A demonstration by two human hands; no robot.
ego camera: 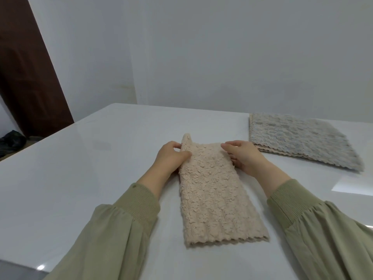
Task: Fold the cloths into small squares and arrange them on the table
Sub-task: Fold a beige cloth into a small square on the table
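The head view showed the beige cloth point(214, 190), a long strip on the table point(101, 158). The left hand point(171, 156) and right hand point(244, 156) pinched its far corners, probably to fold this end toward the near hem. The stack point(302, 140) waited apart on the right.

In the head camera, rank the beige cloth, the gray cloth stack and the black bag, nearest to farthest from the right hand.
1. beige cloth, pinched by the right hand.
2. gray cloth stack, just to its right.
3. black bag, far left, off the table.
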